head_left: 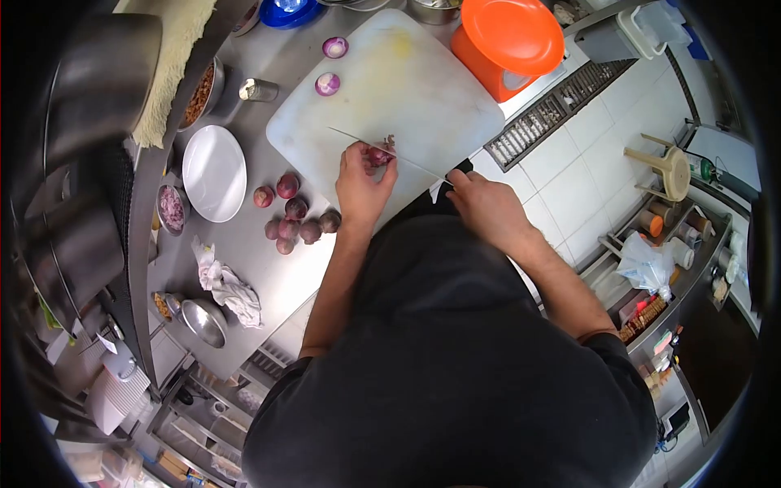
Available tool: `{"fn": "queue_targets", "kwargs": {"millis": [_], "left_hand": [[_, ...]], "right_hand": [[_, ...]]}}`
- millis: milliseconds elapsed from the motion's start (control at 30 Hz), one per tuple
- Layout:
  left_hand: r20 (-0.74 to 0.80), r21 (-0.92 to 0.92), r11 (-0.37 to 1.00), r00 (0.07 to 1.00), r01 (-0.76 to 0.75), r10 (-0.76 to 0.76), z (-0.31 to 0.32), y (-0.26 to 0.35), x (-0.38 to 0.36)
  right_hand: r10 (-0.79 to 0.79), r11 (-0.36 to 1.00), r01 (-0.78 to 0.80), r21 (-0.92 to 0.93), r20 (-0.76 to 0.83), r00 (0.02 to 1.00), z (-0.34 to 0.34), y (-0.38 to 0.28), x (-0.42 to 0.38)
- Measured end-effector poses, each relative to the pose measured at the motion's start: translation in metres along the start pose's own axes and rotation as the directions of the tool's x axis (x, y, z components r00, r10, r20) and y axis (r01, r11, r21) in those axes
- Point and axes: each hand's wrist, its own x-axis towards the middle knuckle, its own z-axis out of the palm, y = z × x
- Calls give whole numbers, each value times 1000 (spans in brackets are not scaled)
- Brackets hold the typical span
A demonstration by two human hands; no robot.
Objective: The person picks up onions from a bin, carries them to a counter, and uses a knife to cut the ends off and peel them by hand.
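My left hand (364, 185) is closed round a red onion (379, 156) near the front edge of the white cutting board (431, 89). The fingers of my right hand (488, 207) wrap the dark handle of a knife (416, 166). Its thin blade reaches left across the board and overlaps the onion in this view. Farther up the board lie two cut onion halves, one upper (334, 47) and one lower (327, 84), showing pale faces ringed with purple. Several whole red onions (294, 209) are grouped on the steel counter to the left of my left forearm.
An orange container (512, 37) stands at the board's upper right. Left of the board are an oval white plate (214, 173), a bowl of chopped onion (172, 208), a crumpled cloth (232, 285) and a metal bowl (204, 322). A plastic stool (669, 173) stands on the tiled floor at right.
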Motion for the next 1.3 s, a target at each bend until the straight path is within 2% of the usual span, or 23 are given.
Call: {"fn": "queue_targets", "kwargs": {"millis": [200,500,700,1000,1300], "left_hand": [[-1,28,996,996,-89,89,0,2,-2],[23,76,989,992,-125,123,-2,4,-2],[46,114,985,992,-126,122,-3,8,-3],[42,155,974,986,-165,160,-1,6,0],[52,156,969,981,-192,187,-2,10,1]], "right_hand": [[58,998,-56,-18,138,989,-8,-1,-8],[87,996,-89,0,186,979,-10,-4,-15],[68,998,-67,-15,163,984,-2,-5,-9],[-27,1000,27,-3,25,999,12,-5,10],[-74,997,76,-34,42,996,21,-8,43]]}}
